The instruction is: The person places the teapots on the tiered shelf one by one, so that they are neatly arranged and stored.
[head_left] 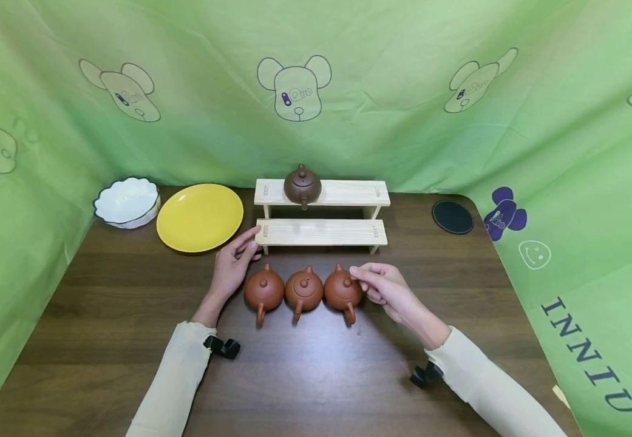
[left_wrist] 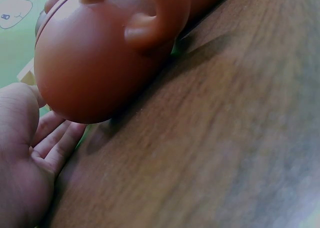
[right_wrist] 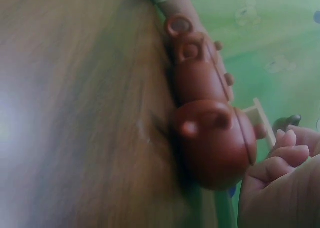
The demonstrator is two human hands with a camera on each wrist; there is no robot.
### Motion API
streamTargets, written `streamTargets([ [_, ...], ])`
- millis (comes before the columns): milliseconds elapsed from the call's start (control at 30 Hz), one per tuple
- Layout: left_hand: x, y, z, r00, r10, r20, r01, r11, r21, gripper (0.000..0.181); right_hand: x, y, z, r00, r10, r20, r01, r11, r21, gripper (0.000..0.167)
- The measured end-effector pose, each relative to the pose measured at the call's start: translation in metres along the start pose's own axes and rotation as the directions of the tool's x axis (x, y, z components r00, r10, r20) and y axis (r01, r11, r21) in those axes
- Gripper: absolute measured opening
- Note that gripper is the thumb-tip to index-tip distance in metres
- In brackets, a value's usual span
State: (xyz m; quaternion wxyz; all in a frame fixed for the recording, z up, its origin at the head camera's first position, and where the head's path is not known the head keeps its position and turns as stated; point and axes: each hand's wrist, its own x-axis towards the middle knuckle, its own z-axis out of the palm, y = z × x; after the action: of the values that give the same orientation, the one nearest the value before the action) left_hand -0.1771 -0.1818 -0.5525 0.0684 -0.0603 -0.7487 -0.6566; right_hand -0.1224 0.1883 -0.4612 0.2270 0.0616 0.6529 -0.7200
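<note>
Three reddish-brown teapots stand in a row on the table: a left teapot (head_left: 264,294), a middle teapot (head_left: 303,295) and a right teapot (head_left: 343,294), handles toward me. My left hand (head_left: 234,261) touches the left end of the lower wooden shelf (head_left: 321,232), beside the left teapot; its fingers (left_wrist: 60,145) look fairly straight. My right hand (head_left: 389,288) is just right of the right teapot's lid, with curled fingers (right_wrist: 280,163) and thumb and index tips close together, nothing visible between them. On the upper wooden shelf (head_left: 348,192) sits a dark brown teapot (head_left: 300,187).
A yellow plate (head_left: 201,218) lies left of the shelves, and a white scalloped bowl (head_left: 128,203) with a dark rim stands beyond it. At the back right is a black oval mat (head_left: 453,217). Green printed cloth (head_left: 381,121) surrounds the brown wooden table (head_left: 316,388).
</note>
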Motion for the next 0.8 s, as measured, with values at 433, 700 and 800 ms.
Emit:
streamTargets([
  [433, 0.000, -0.003, 0.000, 1.000, -0.005, 0.008, 0.005, 0.998, -0.063, 0.040, -0.012, 0.015, -0.012, 1.000, -0.003, -0.008, 0.001, 0.961, -0.278, 0.023],
  [700, -0.001, 0.003, 0.000, 1.000, -0.018, -0.002, 0.018, 1.000, 0.000, 0.041, -0.021, 0.022, -0.015, 0.999, -0.031, 0.008, 0.032, 0.938, -0.346, 0.022],
  [800, -0.003, 0.009, 0.002, 1.000, 0.001, -0.009, -0.001, 1.000, 0.003, 0.040, -0.024, 0.024, -0.016, 0.999, -0.029, 0.025, 0.036, 0.936, -0.351, 0.022],
])
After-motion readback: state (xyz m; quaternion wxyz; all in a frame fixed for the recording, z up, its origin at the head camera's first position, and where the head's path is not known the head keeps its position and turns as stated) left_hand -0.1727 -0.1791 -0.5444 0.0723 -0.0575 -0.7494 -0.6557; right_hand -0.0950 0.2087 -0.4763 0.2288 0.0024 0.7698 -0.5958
